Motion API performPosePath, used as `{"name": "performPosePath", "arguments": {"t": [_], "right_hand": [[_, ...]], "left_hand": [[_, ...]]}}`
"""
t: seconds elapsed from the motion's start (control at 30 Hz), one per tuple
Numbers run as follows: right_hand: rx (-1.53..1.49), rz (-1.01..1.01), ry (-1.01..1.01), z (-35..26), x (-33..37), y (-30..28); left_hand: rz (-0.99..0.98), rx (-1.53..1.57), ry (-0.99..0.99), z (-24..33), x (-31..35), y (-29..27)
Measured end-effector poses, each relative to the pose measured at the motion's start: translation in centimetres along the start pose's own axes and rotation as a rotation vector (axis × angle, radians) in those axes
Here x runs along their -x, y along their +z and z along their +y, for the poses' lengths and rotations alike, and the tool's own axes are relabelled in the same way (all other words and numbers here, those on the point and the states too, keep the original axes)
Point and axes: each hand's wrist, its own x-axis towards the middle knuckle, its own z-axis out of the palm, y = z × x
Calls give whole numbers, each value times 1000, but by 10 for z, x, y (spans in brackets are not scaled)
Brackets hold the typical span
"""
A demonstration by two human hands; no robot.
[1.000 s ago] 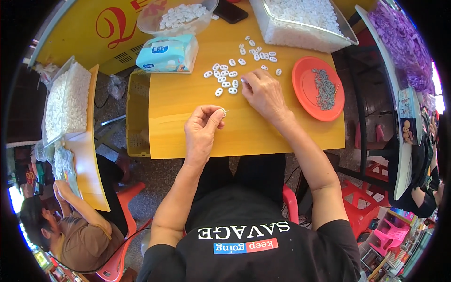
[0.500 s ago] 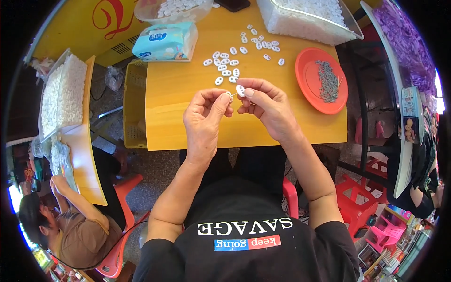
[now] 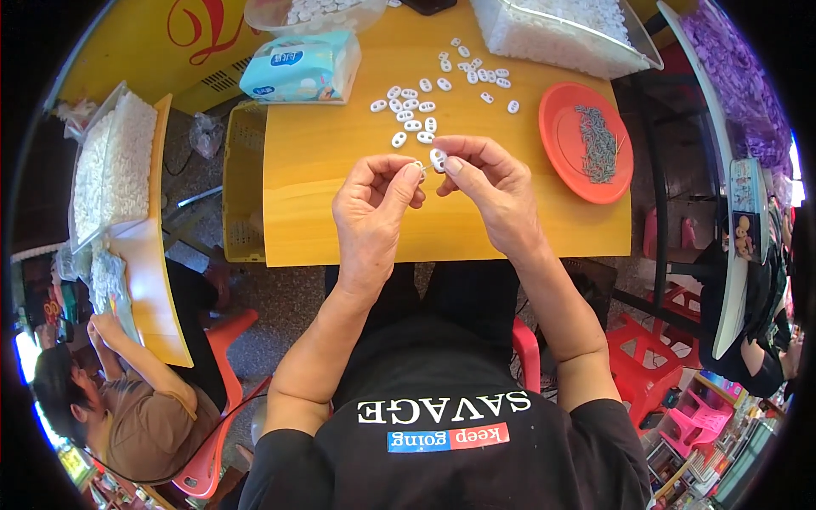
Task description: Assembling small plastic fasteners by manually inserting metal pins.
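A small white oval bead [image 3: 438,159] is pinched in the grip of the right hand [image 3: 489,191], thumb and first finger shut on it. It is held up just above the yellow desk [image 3: 340,204], and its long side runs up and down. The left hand [image 3: 374,212] is right beside it, on its left. The left grip is pressed together on something tiny, maybe a small metal piece [image 3: 420,167], but it is too small to be told. The two grips nearly touch.

Farther off, more loose white beads [image 3: 412,115] are spread on the desk. An orange plate [image 3: 565,144] with little metal bits is to the right. A tissue pack [image 3: 299,68] and clear bins of beads [image 3: 561,30] are at the far edge.
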Motion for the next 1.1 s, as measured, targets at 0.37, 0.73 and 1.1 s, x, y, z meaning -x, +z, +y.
{"name": "performPosePath", "arguments": {"t": [0.37, 0.73, 1.1], "right_hand": [[97, -5, -71, 3, 0, -1], [99, -11, -98, 2, 0, -2], [42, -26, -56, 2, 2, -4]], "left_hand": [[-4, -10, -6, -2, 0, -1], [-2, -16, -5, -2, 0, 2], [4, -3, -7, 0, 2, 4]]}}
